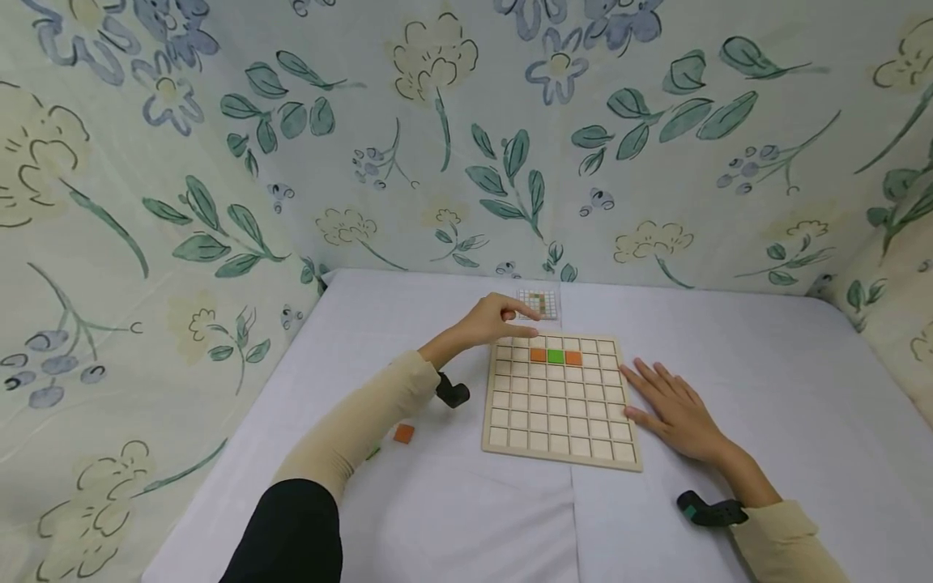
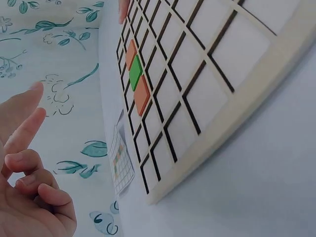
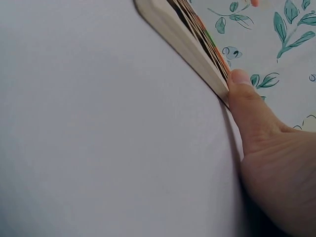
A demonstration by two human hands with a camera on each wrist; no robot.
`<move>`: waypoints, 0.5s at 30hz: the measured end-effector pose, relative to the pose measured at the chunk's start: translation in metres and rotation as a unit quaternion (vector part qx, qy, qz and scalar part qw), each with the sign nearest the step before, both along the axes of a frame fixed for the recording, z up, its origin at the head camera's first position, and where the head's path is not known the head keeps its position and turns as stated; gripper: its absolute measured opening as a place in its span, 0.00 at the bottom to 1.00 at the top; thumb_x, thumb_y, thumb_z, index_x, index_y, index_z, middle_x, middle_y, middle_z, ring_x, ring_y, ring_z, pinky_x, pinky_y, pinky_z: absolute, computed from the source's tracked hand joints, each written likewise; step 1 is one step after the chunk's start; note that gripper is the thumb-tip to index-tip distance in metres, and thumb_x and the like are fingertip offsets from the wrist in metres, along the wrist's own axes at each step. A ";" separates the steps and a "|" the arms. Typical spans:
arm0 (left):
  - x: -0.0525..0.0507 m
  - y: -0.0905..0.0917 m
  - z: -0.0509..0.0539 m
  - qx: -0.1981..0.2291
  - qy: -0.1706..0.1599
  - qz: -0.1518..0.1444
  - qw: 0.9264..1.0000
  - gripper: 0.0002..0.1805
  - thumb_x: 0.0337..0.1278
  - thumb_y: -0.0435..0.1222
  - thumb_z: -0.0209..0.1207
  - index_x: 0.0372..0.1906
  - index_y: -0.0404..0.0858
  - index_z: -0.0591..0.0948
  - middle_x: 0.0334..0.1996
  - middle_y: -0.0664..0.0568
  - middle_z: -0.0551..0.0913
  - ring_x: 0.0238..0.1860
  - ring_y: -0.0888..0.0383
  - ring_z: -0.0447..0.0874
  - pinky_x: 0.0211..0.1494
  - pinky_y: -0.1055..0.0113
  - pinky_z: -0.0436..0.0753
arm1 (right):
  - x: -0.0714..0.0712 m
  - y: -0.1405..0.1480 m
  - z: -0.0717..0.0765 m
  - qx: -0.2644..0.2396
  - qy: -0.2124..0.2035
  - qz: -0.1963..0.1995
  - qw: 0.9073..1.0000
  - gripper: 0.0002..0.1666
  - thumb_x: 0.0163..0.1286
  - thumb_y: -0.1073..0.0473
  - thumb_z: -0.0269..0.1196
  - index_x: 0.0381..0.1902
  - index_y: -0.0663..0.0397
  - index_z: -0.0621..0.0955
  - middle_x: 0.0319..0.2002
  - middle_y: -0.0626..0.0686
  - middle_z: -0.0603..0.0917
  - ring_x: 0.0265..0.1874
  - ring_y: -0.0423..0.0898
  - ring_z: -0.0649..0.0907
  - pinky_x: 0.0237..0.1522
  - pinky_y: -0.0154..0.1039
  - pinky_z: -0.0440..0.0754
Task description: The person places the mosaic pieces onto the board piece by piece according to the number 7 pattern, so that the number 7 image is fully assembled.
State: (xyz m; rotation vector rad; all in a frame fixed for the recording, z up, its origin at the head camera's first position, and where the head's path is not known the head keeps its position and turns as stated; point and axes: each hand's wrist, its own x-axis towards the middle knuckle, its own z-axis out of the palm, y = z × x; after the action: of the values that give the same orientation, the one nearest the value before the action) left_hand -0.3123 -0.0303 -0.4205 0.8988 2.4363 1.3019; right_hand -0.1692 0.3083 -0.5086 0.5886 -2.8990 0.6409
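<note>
A light wooden grid board (image 1: 557,425) lies on the white table. In a row near its far side sit an orange tile (image 1: 538,355), a green tile (image 1: 555,356) and a second orange tile (image 1: 573,358). My left hand (image 1: 490,319) hovers by the board's far left corner, thumb and index finger stretched out and apart, nothing between them. Its other fingers curl loosely in the left wrist view. Fingers spread, my right hand (image 1: 674,411) rests at the board's right edge; its thumb (image 3: 247,98) touches that edge in the right wrist view.
Behind the board lies a small card (image 1: 526,298) printed with a coloured grid. Left of the board are a loose orange tile (image 1: 404,434) and a green piece (image 1: 373,453) partly hidden by the sleeve. Floral cloth (image 1: 437,162) hangs behind and beside the table.
</note>
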 end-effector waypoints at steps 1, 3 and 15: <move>0.000 -0.005 0.002 0.003 0.001 0.002 1.000 0.20 0.57 0.42 0.71 0.53 0.38 0.87 0.16 0.54 0.56 0.20 0.60 0.50 0.29 0.67 0.58 | 0.000 0.000 0.000 0.000 0.000 0.000 1.000 0.42 0.74 0.44 0.60 0.78 0.51 0.60 0.76 0.65 0.55 0.74 0.68 0.50 0.69 0.67 0.40; 0.001 -0.016 0.005 0.010 0.001 0.010 1.000 0.20 0.57 0.43 0.71 0.53 0.38 0.87 0.17 0.53 0.56 0.20 0.59 0.50 0.29 0.67 0.59 | 0.000 0.000 -0.001 0.001 0.001 0.001 1.000 0.42 0.74 0.44 0.60 0.78 0.51 0.60 0.76 0.65 0.55 0.74 0.68 0.49 0.69 0.67 0.40; 0.017 -0.066 0.016 0.004 -0.007 0.058 0.998 0.17 0.57 0.44 0.71 0.50 0.43 0.88 0.19 0.51 0.58 0.20 0.59 0.51 0.27 0.66 0.59 | 0.000 0.001 -0.001 0.004 0.001 -0.002 1.000 0.42 0.74 0.44 0.60 0.78 0.50 0.59 0.76 0.65 0.55 0.74 0.68 0.49 0.70 0.66 0.39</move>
State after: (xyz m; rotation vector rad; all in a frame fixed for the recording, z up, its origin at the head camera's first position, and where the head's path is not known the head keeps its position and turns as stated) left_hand -0.2957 -0.0963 -0.4045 0.7573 2.5077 1.3521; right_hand -0.1695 0.3096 -0.5101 0.5840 -2.9017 0.6266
